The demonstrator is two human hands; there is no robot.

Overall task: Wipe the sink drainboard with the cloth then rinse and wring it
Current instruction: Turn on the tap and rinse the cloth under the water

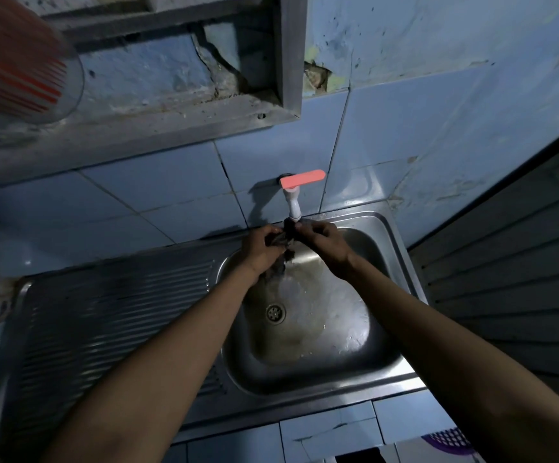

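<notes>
Both hands, left (260,249) and right (325,242), grip the dark cloth (283,243) under the tap (294,208), above the wet sink basin (348,349).

Left hand (260,249): forearm stretched forward from lower left, fingers curled, gripping dark cloth (283,243). Right hand (325,240): forearm stretched forward from lower right, fingers curled onto same cloth. Both hands close together, knuckles up, bare forearms converging.

Two bare hands, left hand (260,249) and right hand (325,241), grip a dark wet cloth (284,243) together just under a white tap (294,204) with an orange handle, above the steel sink (385,349) basin. The ribbed drainboard (104,315) lies to the left.
</notes>
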